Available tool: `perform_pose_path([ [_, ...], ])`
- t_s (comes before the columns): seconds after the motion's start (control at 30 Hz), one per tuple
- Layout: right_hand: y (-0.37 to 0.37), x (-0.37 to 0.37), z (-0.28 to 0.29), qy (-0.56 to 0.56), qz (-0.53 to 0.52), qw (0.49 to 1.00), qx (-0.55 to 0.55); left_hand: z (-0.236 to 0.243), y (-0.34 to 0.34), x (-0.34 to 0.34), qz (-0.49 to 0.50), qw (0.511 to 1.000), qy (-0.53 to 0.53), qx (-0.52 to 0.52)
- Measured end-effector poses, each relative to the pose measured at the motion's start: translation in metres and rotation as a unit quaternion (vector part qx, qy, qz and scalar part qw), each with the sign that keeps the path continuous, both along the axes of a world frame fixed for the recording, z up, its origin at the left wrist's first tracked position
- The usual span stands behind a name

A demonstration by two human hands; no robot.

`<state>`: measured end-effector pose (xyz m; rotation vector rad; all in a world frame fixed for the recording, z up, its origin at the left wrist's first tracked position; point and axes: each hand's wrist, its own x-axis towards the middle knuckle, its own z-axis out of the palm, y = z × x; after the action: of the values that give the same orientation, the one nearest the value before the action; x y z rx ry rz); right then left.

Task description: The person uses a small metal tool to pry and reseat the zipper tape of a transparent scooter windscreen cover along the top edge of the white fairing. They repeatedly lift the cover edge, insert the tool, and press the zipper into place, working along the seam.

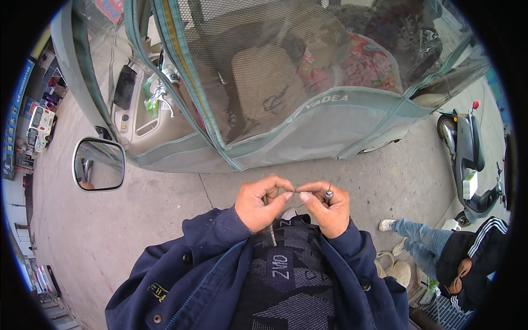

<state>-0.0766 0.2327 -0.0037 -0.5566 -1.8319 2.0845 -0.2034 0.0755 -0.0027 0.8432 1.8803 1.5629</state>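
Observation:
My left hand (259, 202) and my right hand (324, 209) meet in front of my waist, thumbs and forefingers pinched around a small thin dark piece (295, 192), too small to name. A short tool (328, 194) with a dark and silver body and a thin tip is held in my right hand's curled fingers. Just beyond both hands stands a small covered vehicle (385, 132), with grey fabric, clear panels and zipped openings. Behind the panels are a mesh seat, floral fabric and a dashboard holding small items.
The vehicle's side mirror (99, 164) juts out at left. A dark scooter (470, 170) is parked at right. Below it a person (465, 258) in dark jacket and jeans sits with hands together. A white van (39, 127) and shopfronts line the far left. Concrete ground (165, 203) lies around me.

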Motion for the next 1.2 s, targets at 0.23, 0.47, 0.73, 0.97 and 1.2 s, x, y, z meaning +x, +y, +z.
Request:
perform_pose_path([
  [0.23,-0.001,0.001,-0.004,-0.021,-0.031,0.999,-0.008,0.001,0.002,0.002,-0.015,1.000,0.024,-0.001],
  [0.47,-0.005,-0.001,-0.007,0.029,-0.053,0.966,0.250,0.003,0.002,0.004,-0.015,0.999,0.032,-0.016],
  [0.73,-0.010,-0.007,-0.008,0.167,-0.010,0.908,0.385,-0.018,0.008,-0.010,0.095,0.983,-0.146,0.056],
  [0.97,-0.009,-0.001,-0.009,0.031,-0.080,0.958,0.275,-0.012,-0.004,-0.003,-0.005,0.997,-0.059,0.042],
  [1.2,-0.008,-0.003,-0.011,0.026,-0.084,0.963,0.253,-0.011,0.002,-0.003,-0.044,0.999,0.004,0.021],
])
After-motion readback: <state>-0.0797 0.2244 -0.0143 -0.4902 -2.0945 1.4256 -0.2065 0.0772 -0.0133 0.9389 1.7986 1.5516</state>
